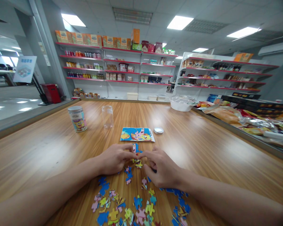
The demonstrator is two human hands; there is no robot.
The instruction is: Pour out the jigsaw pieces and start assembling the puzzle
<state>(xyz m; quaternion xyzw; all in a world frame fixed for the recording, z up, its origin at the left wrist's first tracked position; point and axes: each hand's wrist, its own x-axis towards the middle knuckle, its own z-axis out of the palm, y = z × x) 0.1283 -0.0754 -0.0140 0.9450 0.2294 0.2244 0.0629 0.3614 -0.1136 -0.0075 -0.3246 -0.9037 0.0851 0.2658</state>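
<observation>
Both my hands meet over a small joined cluster of jigsaw pieces (138,164) in the middle of the table. My left hand (113,159) has its fingers bent together, its fingertips on the left side of the cluster. From the right, my right hand (161,168) presses its index fingertip onto the same pieces, with the other fingers curled under. My fingers cover part of the cluster. Just beyond lies a picture card (137,134) with a cartoon boat scene. Nearer to me, loose jigsaw pieces (138,202) in blue, yellow, pink and green are scattered, and a few blue ones are beneath my right wrist.
A printed tin (77,119) with a lid and a clear plastic jar (108,116) stand at the back left. A round silver lid (158,130) lies right of the card. Further back are a white basin (182,105) and packaged snacks (247,119), with stocked shelves (122,61) behind.
</observation>
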